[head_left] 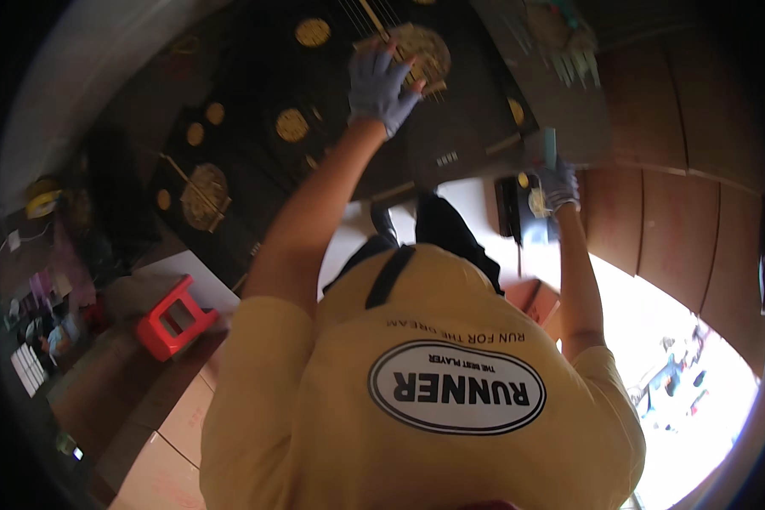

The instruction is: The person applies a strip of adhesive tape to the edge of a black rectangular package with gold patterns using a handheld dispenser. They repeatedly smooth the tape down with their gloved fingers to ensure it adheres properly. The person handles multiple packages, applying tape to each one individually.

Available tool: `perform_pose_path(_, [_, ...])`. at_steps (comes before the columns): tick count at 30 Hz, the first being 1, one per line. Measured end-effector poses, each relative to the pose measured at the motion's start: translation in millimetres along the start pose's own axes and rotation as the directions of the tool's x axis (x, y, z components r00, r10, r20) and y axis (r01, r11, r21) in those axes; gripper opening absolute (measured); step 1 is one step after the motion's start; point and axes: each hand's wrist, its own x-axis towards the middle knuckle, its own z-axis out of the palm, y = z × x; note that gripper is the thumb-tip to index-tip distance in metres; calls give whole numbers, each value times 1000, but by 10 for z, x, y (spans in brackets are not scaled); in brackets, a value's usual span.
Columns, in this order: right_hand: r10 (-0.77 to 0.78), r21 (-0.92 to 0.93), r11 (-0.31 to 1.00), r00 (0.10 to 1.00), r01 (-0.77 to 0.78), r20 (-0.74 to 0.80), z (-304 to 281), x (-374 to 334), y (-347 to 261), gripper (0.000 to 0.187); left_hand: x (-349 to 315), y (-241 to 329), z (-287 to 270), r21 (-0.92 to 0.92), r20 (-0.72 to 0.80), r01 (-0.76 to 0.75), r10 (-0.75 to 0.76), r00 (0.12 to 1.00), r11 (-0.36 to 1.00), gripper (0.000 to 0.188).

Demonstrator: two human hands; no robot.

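A large dark panel [246, 110] with gold round patterns fills the upper part of the head view. My left hand [384, 92], in a grey glove with bare fingertips, lies on the panel with its fingers spread. Under and beside those fingers is a big gold round emblem [429, 55]. My right hand [558, 185], gloved as well, is farther right, beyond the panel's near right corner. Its fingers are curled round a flat pale teal piece [551, 146] that sticks up from the fist; its kind cannot be made out. Close by sits a small dark piece with gold discs [535, 202].
Brown cartons [680, 229] are stacked along the right, and others [174, 463] stand at lower left. A red plastic stool [177, 321] is on the left. Pale gloves [574, 55] lie at upper right. Farther left is a yellow roll [44, 197].
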Motion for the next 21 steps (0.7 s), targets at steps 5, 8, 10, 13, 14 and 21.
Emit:
perform_pose_path(5, [19, -208, 977, 994, -40, -103, 33, 858, 5, 71, 50, -96, -315, 289, 81, 244, -278, 957, 926, 57])
perform_pose_path(8, [-3, -219, 975, 988, -31, -155, 11, 967, -196, 76, -110, -145, -422, 460, 128, 236, -327, 936, 856, 58])
perform_pose_path(10, [-84, -259, 966, 962, 14, -259, -4, 987, -230, 79, -194, -139, -488, 495, 207, 207, -345, 915, 844, 59])
perform_pose_path(13, [-416, -147, 909, 839, 389, -351, -238, 918, -763, 62, -331, -142, -490, 527, 199, 200, -348, 916, 826, 60])
perform_pose_path(14, [-524, -91, 845, 781, 527, -339, -357, 819, -987, 58, -293, -34, -518, 521, 183, 263, -407, 895, 812, 61])
perform_pose_path(21, [-998, 161, 54, 59, 985, -27, -23, 452, -3178, 24, -185, 334, -242, 355, 64, 548, -605, 794, 757, 68])
